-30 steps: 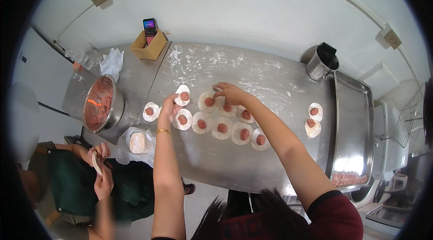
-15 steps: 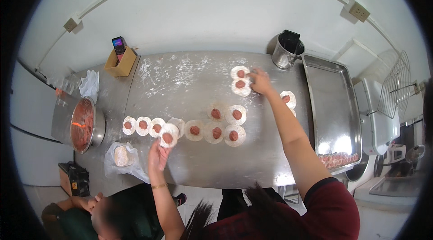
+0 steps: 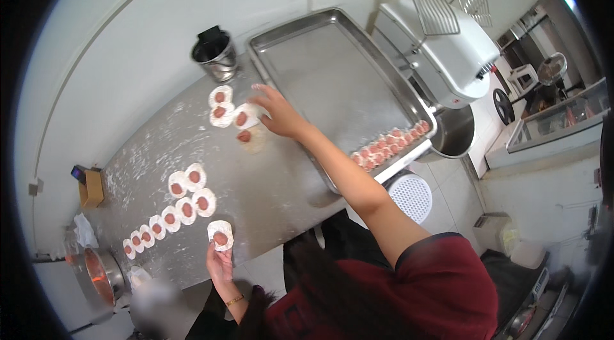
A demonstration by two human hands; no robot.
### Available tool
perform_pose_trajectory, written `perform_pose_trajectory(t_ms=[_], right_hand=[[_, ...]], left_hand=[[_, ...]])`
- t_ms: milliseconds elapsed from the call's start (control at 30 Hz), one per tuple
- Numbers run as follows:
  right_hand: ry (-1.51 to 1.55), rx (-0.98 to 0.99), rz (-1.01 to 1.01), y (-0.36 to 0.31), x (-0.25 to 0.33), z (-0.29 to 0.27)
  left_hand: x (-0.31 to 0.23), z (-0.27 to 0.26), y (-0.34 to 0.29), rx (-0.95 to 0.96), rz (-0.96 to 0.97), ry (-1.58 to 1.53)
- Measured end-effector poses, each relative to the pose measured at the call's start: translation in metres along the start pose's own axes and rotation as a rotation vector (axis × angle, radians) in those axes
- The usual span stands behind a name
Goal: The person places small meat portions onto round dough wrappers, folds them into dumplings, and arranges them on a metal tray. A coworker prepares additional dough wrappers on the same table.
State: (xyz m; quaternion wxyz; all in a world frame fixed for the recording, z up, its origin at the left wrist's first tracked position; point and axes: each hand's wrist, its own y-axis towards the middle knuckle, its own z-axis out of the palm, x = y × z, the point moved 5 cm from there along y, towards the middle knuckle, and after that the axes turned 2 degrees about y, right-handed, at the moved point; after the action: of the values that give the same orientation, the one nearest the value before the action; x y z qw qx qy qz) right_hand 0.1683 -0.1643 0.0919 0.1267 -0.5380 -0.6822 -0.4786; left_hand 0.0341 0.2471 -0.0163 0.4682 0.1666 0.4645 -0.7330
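Note:
My left hand [image 3: 221, 267] grips a round dough wrapper [image 3: 217, 229] with a lump of pink minced filling on it, held at the table's near edge. My right hand [image 3: 281, 115] is at the far side with its fingers apart, beside a filled wrapper [image 3: 245, 124]; whether the fingertips touch it I cannot tell. Close by lie another filled wrapper [image 3: 256, 142] and a touching pair of filled wrappers [image 3: 221, 120]. A slanting row of filled wrappers [image 3: 170, 225] runs to the left, with two more filled wrappers [image 3: 199, 172] behind its right end.
The metal table [image 3: 144, 139] is dusted with flour. A large tray [image 3: 332, 33] holds rows of filled pieces [image 3: 384, 149] at its near end. Around stand a metal pot [image 3: 225, 70], a bowl of pink filling [image 3: 115, 270], a cardboard box [image 3: 93, 188] and a white machine [image 3: 441, 52].
The view has swung to the right. My right hand has gone from the far pair of wrappers to those nearer the tray. My left hand has carried its wrapper away from the row.

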Motion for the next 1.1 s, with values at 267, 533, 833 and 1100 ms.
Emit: perform_pose_trajectory(t_ms=[267, 533, 833, 1100], right_hand=[[-0.052, -0.308, 0.471, -0.175, -0.081, -0.258], [0.438, 0.019, 0.514, -0.187, -0.047, -0.186], [1.114, 0.468, 0.838, -0.186, 0.038, 0.016], [0.58, 0.411, 0.681, -0.216, 0.005, 0.08]], left_hand=[[0.057, 0.099, -0.003, 0.044, -0.052, 0.125], [0.09, 0.185, -0.026, 0.123, -0.009, 0.142], [0.096, 0.19, -0.055, 0.107, -0.007, 0.347], [0.134, 0.117, -0.027, -0.25, 0.09, 0.497]])
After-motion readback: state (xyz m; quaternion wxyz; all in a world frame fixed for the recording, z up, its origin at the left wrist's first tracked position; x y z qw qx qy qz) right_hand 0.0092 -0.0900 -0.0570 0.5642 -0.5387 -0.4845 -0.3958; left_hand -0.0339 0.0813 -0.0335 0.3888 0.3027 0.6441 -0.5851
